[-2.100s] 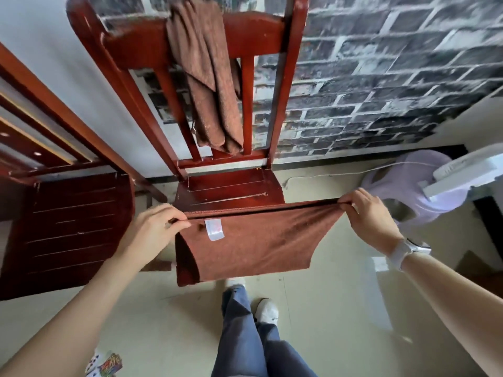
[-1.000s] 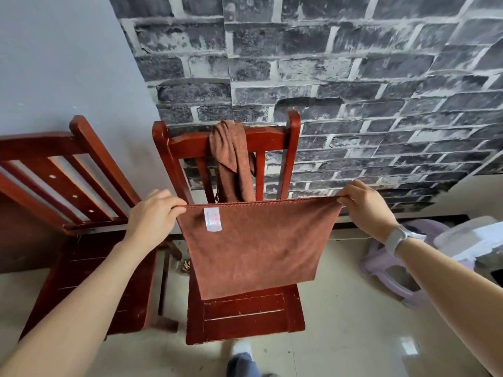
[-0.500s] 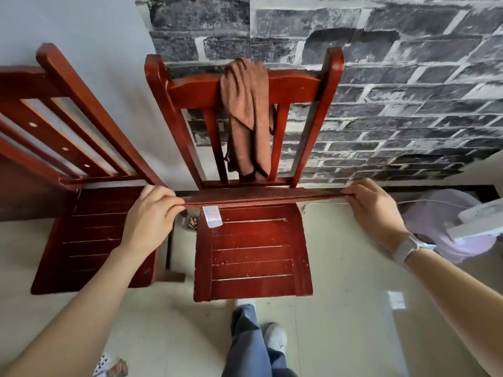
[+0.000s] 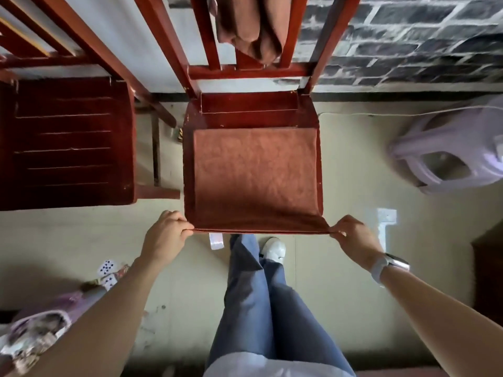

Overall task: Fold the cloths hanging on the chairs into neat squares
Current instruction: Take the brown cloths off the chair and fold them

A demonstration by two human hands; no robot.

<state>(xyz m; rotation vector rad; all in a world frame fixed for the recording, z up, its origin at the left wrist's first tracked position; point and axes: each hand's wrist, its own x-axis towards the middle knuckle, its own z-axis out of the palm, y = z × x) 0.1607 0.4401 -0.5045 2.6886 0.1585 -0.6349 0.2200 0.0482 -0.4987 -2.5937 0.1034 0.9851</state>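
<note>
One head-worn view looks almost straight down from above the wooden chair (image 4: 251, 110) — close over its seat, facing the brick wall (image 4: 408, 36); the wide lens bends the edges, perhaps exaggerating nearness.

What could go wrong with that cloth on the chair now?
The brown cloth nearly covers the chair seat, and its near edge hangs off the front where the left hand and right hand pinch its corners. Let go unevenly and it might slide off or wrinkle, probably spoiling a square fold.
</note>
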